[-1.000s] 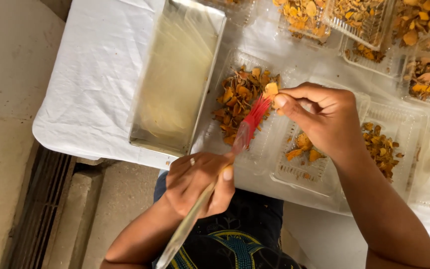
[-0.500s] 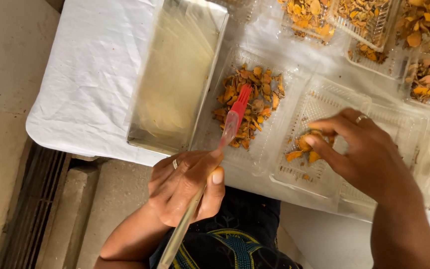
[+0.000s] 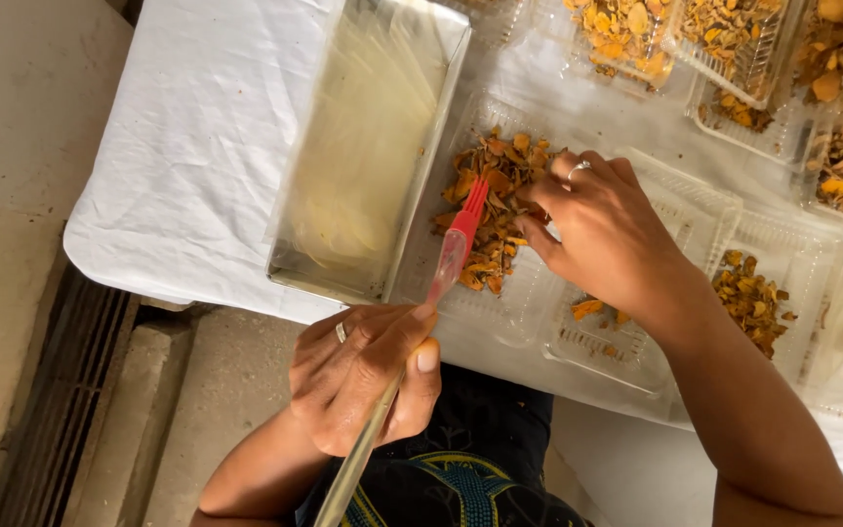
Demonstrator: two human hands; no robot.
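Tongs, red-tipped, gripped by the left hand, run lengthwise away toward the dried pieces in a clear tray; right hand, nearer, pinches into that pile.

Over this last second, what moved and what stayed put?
The right hand went from the pile of dried orange pieces to the neighbouring clear tray, then back onto the pile. The left hand stayed gripping the red-tipped brush over the pile. The steel tray has not moved.
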